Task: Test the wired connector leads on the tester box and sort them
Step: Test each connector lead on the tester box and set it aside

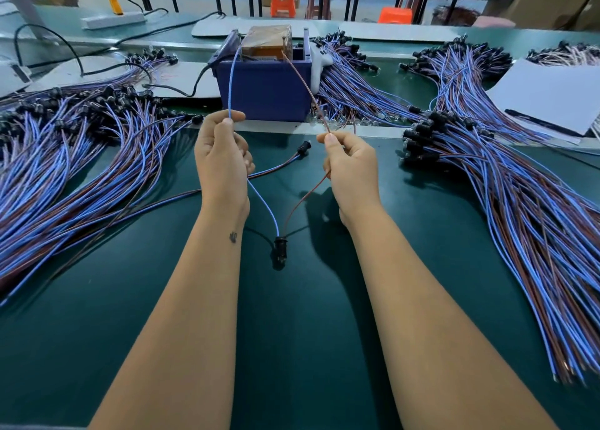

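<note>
My left hand (222, 157) pinches a blue wire (264, 207) and my right hand (349, 166) pinches a brown wire (300, 202). Both wires hang down to one black connector (281, 246) just above the green mat. From my fingers the two wires run up to the top of the blue tester box (263, 85), which stands straight ahead with an orange-brown block inside it. Another lead with a black connector (303, 147) lies on the mat between my hands.
A big heap of blue and brown leads (65, 157) covers the mat on the left. Another heap (519, 209) spreads on the right, and a smaller one (350, 89) lies beside the box. White sheets (548, 95) lie at far right. A black cable (198, 84) runs into the box.
</note>
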